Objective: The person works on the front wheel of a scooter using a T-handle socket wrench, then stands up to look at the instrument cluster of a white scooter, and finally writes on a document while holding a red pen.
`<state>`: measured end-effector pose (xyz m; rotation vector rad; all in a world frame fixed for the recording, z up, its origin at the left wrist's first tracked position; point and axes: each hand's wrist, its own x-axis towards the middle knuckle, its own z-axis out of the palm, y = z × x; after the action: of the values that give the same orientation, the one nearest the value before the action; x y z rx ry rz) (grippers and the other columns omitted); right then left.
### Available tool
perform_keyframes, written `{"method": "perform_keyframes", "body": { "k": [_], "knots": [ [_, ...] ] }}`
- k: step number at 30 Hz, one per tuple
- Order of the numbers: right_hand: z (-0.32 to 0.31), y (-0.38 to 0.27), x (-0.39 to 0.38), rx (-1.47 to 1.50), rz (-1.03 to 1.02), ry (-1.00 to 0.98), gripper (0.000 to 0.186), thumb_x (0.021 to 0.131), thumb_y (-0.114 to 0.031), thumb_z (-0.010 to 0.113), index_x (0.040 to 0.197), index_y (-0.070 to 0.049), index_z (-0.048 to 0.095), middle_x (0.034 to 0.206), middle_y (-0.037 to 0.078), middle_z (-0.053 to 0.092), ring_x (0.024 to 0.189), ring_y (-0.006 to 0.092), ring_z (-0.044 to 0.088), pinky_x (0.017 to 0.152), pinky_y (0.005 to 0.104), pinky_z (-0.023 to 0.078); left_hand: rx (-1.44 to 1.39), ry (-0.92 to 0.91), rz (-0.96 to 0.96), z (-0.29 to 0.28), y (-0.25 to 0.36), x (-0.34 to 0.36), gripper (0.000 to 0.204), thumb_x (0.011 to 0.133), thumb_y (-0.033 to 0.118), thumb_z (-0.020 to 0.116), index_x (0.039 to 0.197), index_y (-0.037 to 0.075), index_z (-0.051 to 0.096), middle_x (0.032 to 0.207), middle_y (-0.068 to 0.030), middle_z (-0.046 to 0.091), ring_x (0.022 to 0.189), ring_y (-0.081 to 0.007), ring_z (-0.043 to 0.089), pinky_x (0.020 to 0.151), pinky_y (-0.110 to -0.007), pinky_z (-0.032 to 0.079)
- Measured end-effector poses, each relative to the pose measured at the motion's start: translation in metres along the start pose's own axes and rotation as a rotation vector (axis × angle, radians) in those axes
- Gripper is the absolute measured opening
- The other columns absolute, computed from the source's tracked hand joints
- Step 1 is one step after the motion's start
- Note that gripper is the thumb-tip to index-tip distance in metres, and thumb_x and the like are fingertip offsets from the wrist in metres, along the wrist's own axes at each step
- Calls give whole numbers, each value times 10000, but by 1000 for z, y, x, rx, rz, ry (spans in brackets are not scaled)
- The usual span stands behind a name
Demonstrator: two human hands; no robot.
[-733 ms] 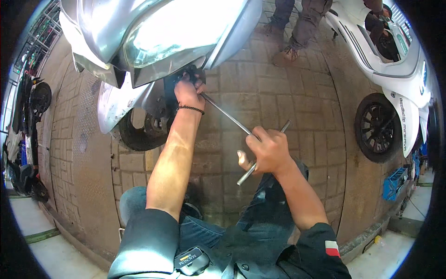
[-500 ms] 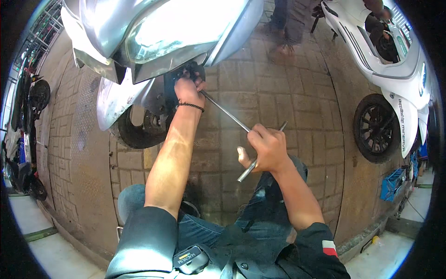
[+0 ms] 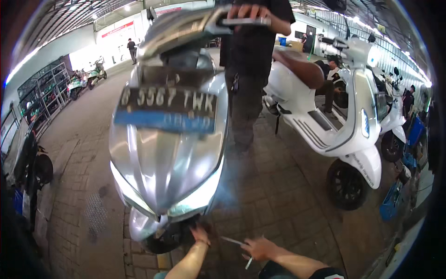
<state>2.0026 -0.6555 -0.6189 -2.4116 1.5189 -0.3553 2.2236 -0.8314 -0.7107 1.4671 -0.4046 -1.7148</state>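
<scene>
A grey scooter (image 3: 162,162) faces me with its headlights lit. My left hand (image 3: 200,234) reaches to the dark area under its right headlight, beside the front wheel (image 3: 162,244). Shadow and blur hide what those fingers touch. Lower and to the right, my right hand (image 3: 261,249) is closed round the crossbar of a T-handle wrench (image 3: 232,240). The wrench's shaft points left toward my left hand, and its tip looks apart from the scooter. One end of the crossbar sticks out below my fist.
A person in dark clothes (image 3: 251,69) stands behind the grey scooter, a hand on its handlebar. To the right is a white scooter (image 3: 320,125), with another person crouching beyond it. Blue crates (image 3: 391,200) line the right edge; a dark motorcycle (image 3: 30,172) stands at left.
The view has tilted up, so the whole scooter front and the workshop show and my hands sit lower. The wrench's tip, earlier at my left hand, now shows a gap from it.
</scene>
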Motion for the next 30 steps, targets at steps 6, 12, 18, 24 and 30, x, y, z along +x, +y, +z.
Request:
{"method": "perform_keyframes", "body": {
  "k": [6, 12, 18, 24, 30],
  "knots": [
    [-144, -102, -112, 1769, 567, -208, 307, 943, -330, 497, 1090, -76, 586, 1030, 39, 615, 938, 149, 560, 808, 321, 456, 1133, -205, 193, -94, 16, -161, 479, 926, 424, 510, 1190, 26, 537, 760, -118, 656, 668, -226, 619, 641, -386, 492],
    [-394, -223, -170, 1827, 1254, 404, 527, 946, -322, 530, 1358, -22, 395, 1333, 145, 467, 1215, 275, 459, 1010, 415, 376, 1430, -602, -54, 40, 93, -372, 568, 894, 564, 416, 945, 59, 669, 837, -109, 634, 807, -232, 585, 725, -379, 450],
    [-413, -180, -262, 1376, 1117, 1323, 153, 971, -114, 462, 1069, -15, 528, 963, 21, 524, 762, 113, 488, 688, 257, 434, 1825, -1082, -393, 191, 80, -499, 871, 825, 785, 306, 999, 18, 678, 1037, -165, 656, 1003, -300, 581, 875, -420, 431],
    [-482, -91, -367, 1571, 1347, 1853, 146, 948, -182, 536, 988, -43, 509, 770, 78, 541, 572, 180, 523, 494, 290, 437, 1315, -1185, -617, 386, 70, -548, 570, 953, 493, 455, 1229, -4, 495, 931, -158, 662, 824, -246, 661, 660, -366, 523],
    [-381, -11, -532, 1593, 1684, 1844, 84, 917, -114, 538, 883, -40, 520, 708, 69, 499, 530, 155, 439, 458, 278, 377, 1212, -1164, -337, 537, 8, -491, 365, 953, 327, 533, 1141, 13, 533, 911, -108, 649, 770, -181, 640, 641, -301, 507]
  ]
}}
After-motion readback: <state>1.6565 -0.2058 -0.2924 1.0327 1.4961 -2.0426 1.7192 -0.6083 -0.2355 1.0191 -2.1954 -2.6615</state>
